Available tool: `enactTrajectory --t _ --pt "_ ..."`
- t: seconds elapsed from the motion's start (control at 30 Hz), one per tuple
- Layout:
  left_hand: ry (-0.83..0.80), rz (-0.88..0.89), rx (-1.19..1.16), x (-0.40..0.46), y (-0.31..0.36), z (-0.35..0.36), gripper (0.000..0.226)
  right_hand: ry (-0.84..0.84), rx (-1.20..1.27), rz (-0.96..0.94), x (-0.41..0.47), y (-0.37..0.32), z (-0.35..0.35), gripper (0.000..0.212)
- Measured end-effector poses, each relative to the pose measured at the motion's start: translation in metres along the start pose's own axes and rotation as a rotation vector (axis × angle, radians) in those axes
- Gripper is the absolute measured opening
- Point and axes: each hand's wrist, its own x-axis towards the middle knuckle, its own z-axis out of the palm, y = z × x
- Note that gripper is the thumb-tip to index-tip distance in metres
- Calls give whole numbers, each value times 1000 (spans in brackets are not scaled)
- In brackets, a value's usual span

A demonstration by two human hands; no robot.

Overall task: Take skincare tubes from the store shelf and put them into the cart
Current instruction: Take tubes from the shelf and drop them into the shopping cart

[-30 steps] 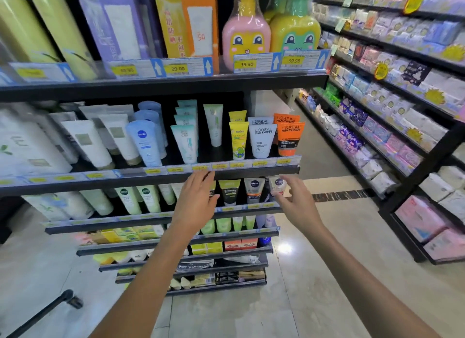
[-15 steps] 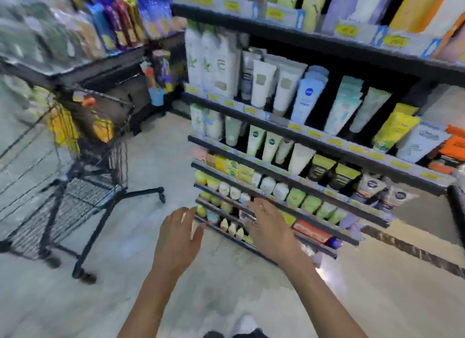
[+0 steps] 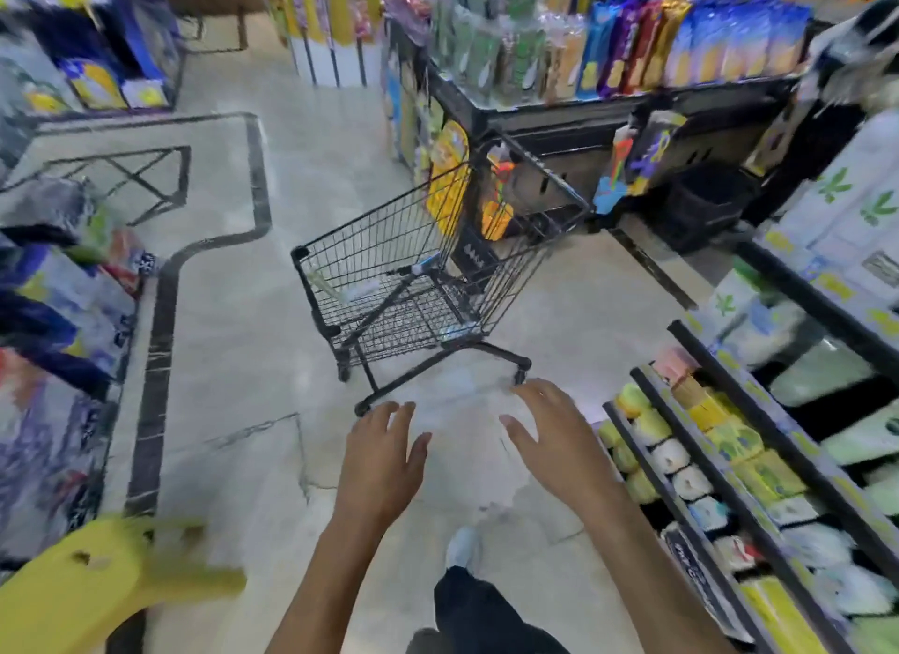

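Facing the cart (image 3: 438, 273), I hold both hands out in front of me above the floor (image 3: 233, 361). My left hand (image 3: 382, 463) is released, fingers spread and relaxed, grasping nothing. My right hand (image 3: 549, 439) is likewise released, fingers extended, grasping nothing. Neither hand touches the cart or the shelf (image 3: 759, 459).

Cart: black wire basket on wheels, standing just beyond my fingertips, well apart from both hands. Contents: a pale tube (image 3: 360, 291) lies against the near wall of the basket, and a second item with a blue end (image 3: 423, 265) lies next to it (motion blur prevents a firm identification). A further pale item (image 3: 457, 332) rests on the lower wire rack.

Shelf: at my right, tiered, with black front rails. Skincare tubes (image 3: 681, 473) stand in rows on the tiers, in yellow, white and pale green; individual labels are too blurred to read.

A second rack (image 3: 608, 35) behind the cart holds hanging packets. A yellow object (image 3: 92, 585) occupies the lower left corner (type not determinable). My shoe (image 3: 462, 546) shows below the right hand.
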Motion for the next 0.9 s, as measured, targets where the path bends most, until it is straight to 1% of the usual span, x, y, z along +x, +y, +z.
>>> enactTrajectory --t 0.13,0.27,0.4,0.53,0.67,0.8,0.9 --pt "4 -65 9 57 -11 -2 40 -58 51 -47 63 4 13 52" --pt "17 -89 55 129 -9 -4 38 -117 107 -44 113 18 19 53" --pt "-22 -127 69 199 -12 7 44 -149 151 15 162 39 19 50" --pt "-46 -161 27 245 -18 21 45 -204 133 7 222 47 21 47" --pt "-65 -206 -30 275 -34 30 47 -236 152 -8 288 40 19 46" --pt "-75 -263 -18 309 -63 41 45 -259 128 -34 368 22 22 46" --pt "-72 -284 -52 342 -86 44 44 -277 113 -64 433 5 29 45"
